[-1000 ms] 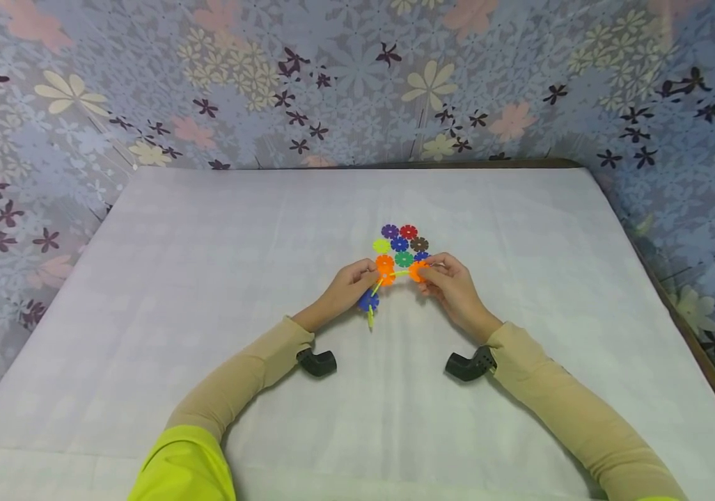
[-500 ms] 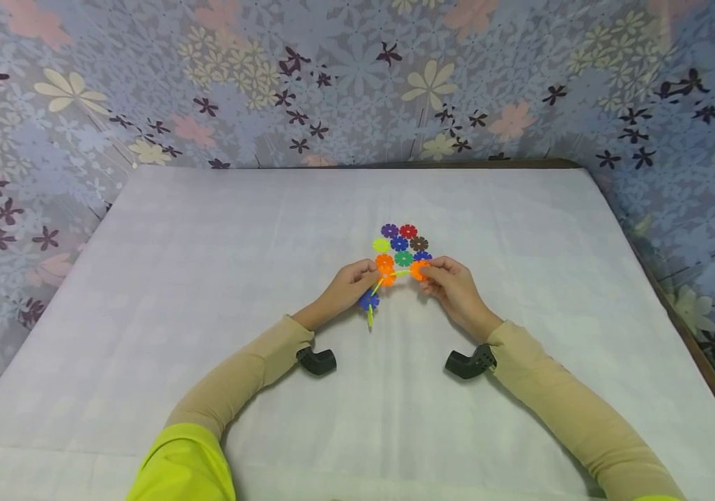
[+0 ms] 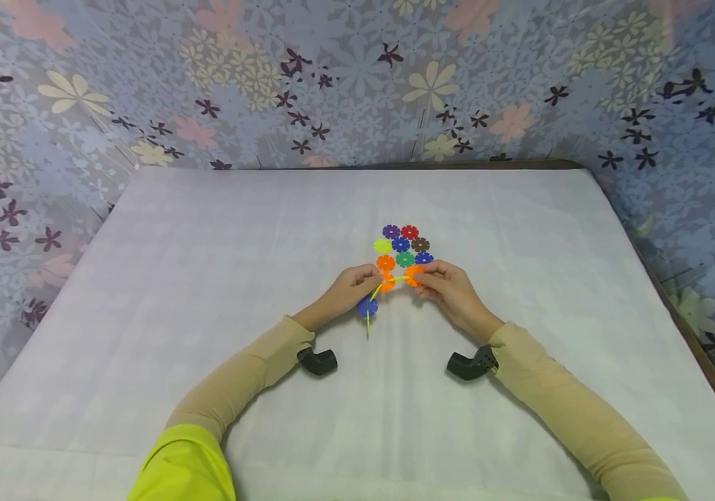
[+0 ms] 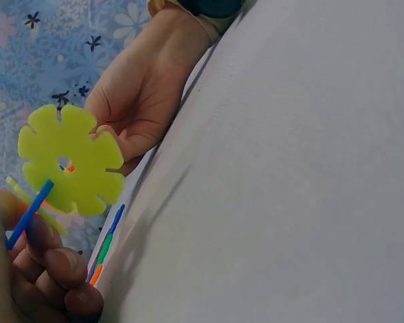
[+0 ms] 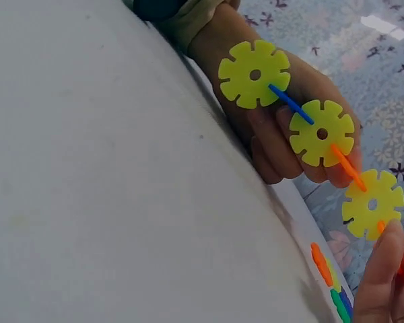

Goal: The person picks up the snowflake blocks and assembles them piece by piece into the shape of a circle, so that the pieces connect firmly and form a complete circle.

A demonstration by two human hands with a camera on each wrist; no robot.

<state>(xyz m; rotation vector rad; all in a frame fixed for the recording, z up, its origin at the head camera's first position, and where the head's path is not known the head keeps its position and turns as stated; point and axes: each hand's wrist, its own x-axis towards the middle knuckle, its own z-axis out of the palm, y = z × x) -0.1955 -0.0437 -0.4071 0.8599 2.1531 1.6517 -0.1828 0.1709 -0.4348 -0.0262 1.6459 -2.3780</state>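
Both hands hold a chain of notched plastic interlocking discs above the white cloth. My left hand grips the chain near its middle orange disc. From there a blue disc and a yellow end disc hang toward the body. At the other end, my right hand pinches an orange disc between thumb and fingers. A yellow disc joins the two orange ones. In the right wrist view, the slotted discs stand crosswise to each other, and the left fingers lie behind a second yellow disc.
Just beyond the hands several loose discs lie flat on the cloth, among them a purple, a red, a brown, a green and an orange disc. A flower-patterned covering surrounds the table.
The right hand's orange disc has shifted slightly left and toward the body. The hanging blue and yellow end has dropped a little and turned. Both hands keep their hold.
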